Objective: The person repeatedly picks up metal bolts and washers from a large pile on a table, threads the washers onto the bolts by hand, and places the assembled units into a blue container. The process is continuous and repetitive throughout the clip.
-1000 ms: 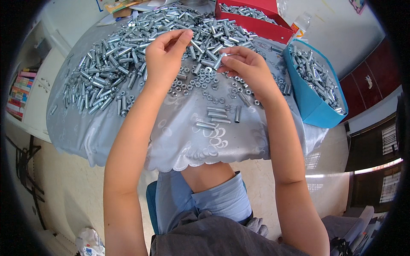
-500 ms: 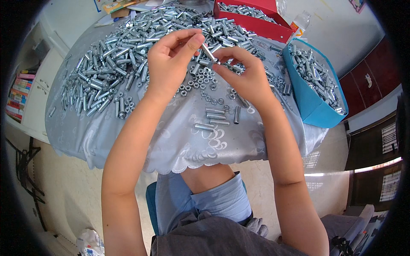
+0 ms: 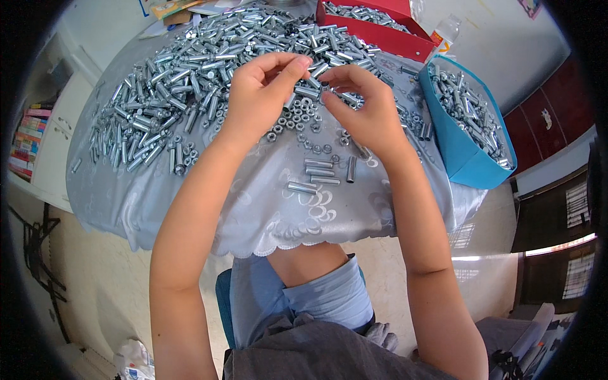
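Note:
Over the heap of metal sleeve bolts (image 3: 209,66), my two hands are raised close together. The thumb and forefinger of my left hand (image 3: 261,92) pinch the upper end of a slim metal bolt (image 3: 313,81), which slants down toward my right hand (image 3: 362,98). The right thumb and forefinger curl around the bolt's lower end. A small dark piece shows between these fingertips, too small to name. Below my hands lie many loose hex nuts (image 3: 297,118). Several plain metal sleeves (image 3: 319,171) lie on the cloth nearer to me.
A blue fabric bin (image 3: 472,166) of metal parts stands at the table's right edge. Behind it are a red box (image 3: 380,37) with more parts and a clear plastic bottle (image 3: 446,31). A silvery tablecloth (image 3: 190,209) with a scalloped hem covers the round table.
My left hand has come slightly down and to the right, closer to my right hand. Less of the bolt shows between them. The right fingertips have shifted a little.

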### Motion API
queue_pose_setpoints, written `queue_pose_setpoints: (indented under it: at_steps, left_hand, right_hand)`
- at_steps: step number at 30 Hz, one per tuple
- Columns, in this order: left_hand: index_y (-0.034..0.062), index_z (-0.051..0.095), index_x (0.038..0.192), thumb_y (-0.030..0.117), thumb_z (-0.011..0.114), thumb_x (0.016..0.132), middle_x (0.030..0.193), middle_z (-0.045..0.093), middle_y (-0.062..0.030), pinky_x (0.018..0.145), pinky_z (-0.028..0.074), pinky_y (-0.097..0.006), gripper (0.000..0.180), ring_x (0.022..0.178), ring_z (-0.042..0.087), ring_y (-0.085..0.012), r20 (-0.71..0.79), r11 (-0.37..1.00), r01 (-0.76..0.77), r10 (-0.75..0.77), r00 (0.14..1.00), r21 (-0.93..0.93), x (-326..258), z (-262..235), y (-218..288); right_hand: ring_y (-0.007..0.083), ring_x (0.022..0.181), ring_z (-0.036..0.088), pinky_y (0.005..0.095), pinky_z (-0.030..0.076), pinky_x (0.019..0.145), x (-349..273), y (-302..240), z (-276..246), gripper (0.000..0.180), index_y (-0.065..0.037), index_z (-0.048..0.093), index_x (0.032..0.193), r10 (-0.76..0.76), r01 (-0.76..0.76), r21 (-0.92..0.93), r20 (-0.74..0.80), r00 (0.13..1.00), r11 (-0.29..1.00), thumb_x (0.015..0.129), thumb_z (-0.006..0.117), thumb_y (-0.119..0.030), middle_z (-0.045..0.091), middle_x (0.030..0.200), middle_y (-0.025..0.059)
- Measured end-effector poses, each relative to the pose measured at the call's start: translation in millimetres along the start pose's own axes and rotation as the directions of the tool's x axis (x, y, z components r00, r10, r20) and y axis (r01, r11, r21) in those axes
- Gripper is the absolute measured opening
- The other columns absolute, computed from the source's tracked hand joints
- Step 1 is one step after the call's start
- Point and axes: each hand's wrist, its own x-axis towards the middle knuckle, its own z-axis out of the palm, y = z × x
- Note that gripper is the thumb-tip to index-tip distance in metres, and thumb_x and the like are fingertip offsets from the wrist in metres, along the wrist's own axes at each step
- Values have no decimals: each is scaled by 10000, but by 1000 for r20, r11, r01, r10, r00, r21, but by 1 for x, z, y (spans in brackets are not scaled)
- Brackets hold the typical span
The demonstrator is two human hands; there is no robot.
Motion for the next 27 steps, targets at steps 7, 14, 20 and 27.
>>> queue_pose_setpoints:
  at_steps: [7,14,20,27]
  left_hand:
    - [32,628,892,191,626,821,758,615,18,450,293,-152,174,550,422,10,81,995,40,-48,996,94,-2,3,-14]
    - [42,629,879,172,647,803,715,599,23,471,296,-168,151,545,407,-7,108,992,90,-99,989,87,-1,1,-9]
    - [42,617,858,188,642,811,638,493,51,475,278,-181,156,542,370,-22,132,988,124,-135,982,92,-1,0,-8]
    - [52,551,857,264,597,848,643,449,49,487,284,-177,217,553,372,-36,204,974,225,-217,955,-16,-1,0,-10]
  right_hand:
    - [167,736,599,282,476,691,1,-5,1,215,-15,596,898,-11,12,28,-36,999,1000,700,664,-62,621,810,86]
    - [156,750,595,259,448,646,3,-1,-4,226,-34,591,917,-83,81,-63,-32,996,995,709,673,-65,629,820,59]
    - [145,823,611,249,443,673,2,-7,-3,288,-56,587,980,-125,124,-21,-63,990,992,703,667,-44,640,874,56]
    - [147,838,619,257,455,704,2,-9,-1,349,-41,557,1034,-103,105,54,-26,994,993,701,659,-14,645,883,70]
